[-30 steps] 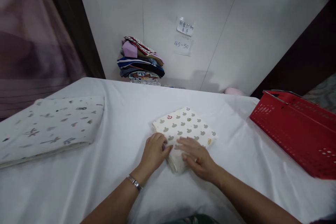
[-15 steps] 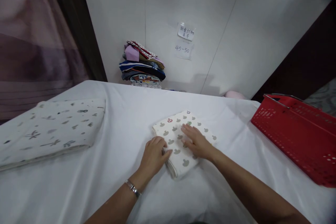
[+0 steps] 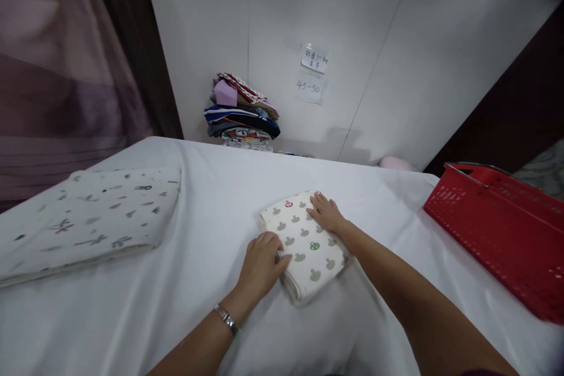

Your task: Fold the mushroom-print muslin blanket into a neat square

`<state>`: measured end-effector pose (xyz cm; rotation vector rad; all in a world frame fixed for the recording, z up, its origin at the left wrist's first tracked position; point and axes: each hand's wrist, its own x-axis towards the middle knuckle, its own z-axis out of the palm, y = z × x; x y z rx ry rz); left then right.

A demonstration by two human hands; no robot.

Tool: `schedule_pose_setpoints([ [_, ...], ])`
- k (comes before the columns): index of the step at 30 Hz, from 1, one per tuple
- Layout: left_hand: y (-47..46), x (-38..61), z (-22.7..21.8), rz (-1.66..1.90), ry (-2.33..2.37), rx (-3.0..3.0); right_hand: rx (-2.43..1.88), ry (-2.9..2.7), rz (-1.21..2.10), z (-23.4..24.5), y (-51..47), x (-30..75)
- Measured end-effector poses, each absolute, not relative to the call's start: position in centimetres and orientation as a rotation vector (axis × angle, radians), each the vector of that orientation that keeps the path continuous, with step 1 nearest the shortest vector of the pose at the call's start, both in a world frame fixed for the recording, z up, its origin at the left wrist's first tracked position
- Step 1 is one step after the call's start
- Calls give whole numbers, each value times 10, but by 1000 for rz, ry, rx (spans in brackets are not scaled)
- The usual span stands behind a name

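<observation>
A folded white cloth [image 3: 304,241] with grey mushroom prints, one red and one green among them, lies near the middle of the table. My left hand [image 3: 264,261], a metal watch band at its wrist, is at the cloth's left edge, its thumb on top and the other fingers curled against the layered side. On the far right part of the cloth my right hand [image 3: 328,212] rests flat, fingers stretched out. Farther left lies a larger folded white cloth [image 3: 114,211] with small plant-like prints, touched by neither hand.
A white tablecloth [image 3: 211,200] covers the table. To the right stands a red plastic basket [image 3: 497,235] with metal handles. Behind the table's far edge rises a stack of folded fabrics [image 3: 242,114] against the wall. Paper signs [image 3: 314,59] hang there, and a purplish curtain [image 3: 66,70] hangs at left.
My right hand has slid from the middle of the mushroom cloth toward its far right edge, uncovering the green print. The cloth's right side now sits closer in. My left hand stays at the left edge.
</observation>
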<state>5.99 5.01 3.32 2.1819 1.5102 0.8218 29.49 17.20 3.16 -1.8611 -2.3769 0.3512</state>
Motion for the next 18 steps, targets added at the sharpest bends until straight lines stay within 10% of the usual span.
schedule_pose_setpoints([
  [18, 45, 55, 29, 822, 1805, 1820, -2105, -1780, 690, 40, 152, 361],
])
